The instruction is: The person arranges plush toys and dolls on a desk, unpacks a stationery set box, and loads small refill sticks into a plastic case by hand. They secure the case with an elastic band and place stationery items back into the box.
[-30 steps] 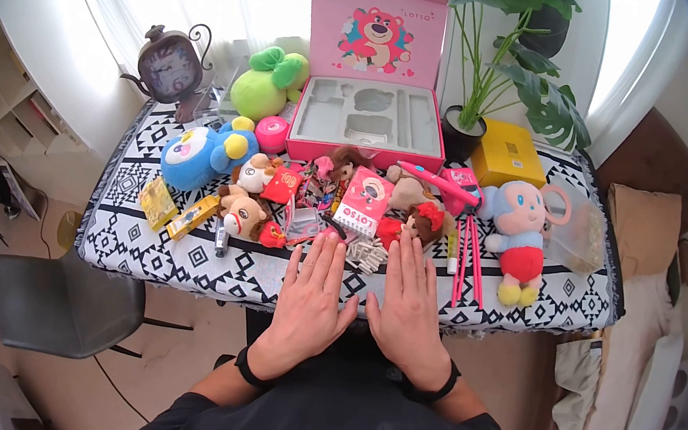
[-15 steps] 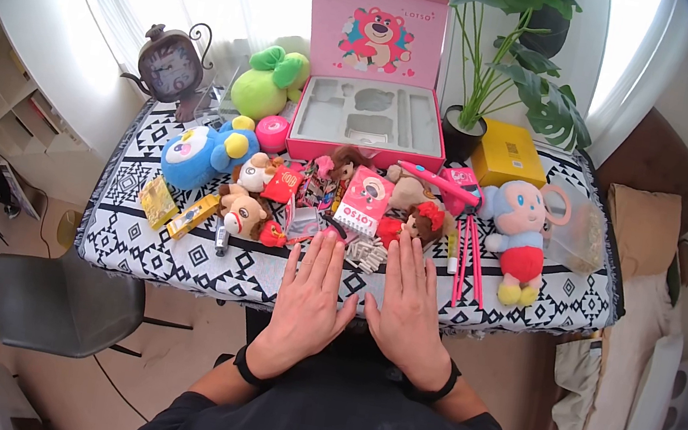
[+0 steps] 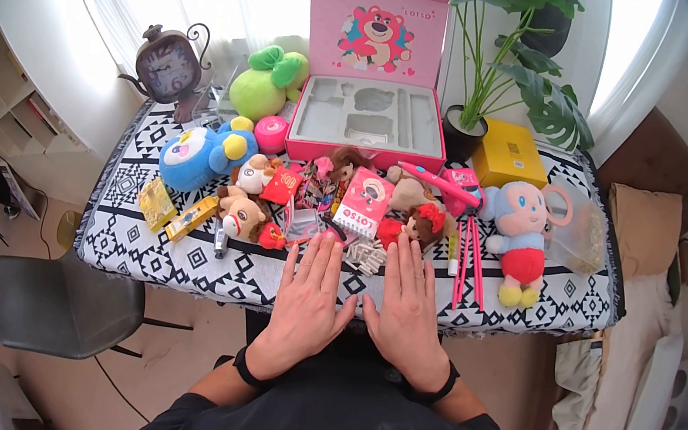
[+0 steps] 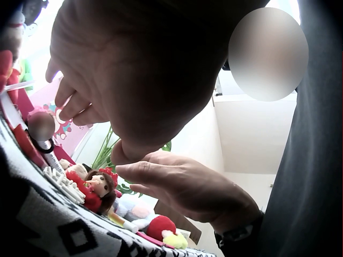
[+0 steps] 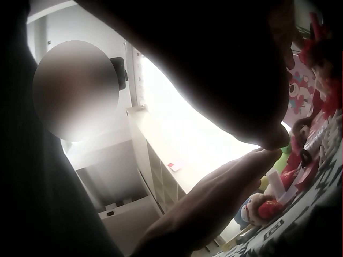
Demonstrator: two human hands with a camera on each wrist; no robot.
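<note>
Both hands are held palm down side by side at the front edge of the table, fingers straight, thumbs pointing toward each other. My left hand [image 3: 309, 294] holds nothing; its fingertips are near a dark curved item and a clear plastic box [image 3: 302, 224]. My right hand [image 3: 408, 308] is likewise bare, its fingertips right by a small doll [image 3: 425, 221] in red. Several short white sticks [image 3: 367, 257] lie in a heap between the fingertips, below a pink LOTSO notepad [image 3: 362, 203]. In the left wrist view, the palm is raised over the patterned cloth [image 4: 80, 235].
An open pink LOTSO box [image 3: 382, 9] with a grey moulded insert stands at the back. Plush toys, including a blue one [image 3: 189, 160] and a monkey-like one [image 3: 521, 240], flank the pile. Pink pencils [image 3: 473, 264], a yellow box [image 3: 509, 155], a clock [image 3: 169, 67] and a potted plant [image 3: 462, 135] stand around.
</note>
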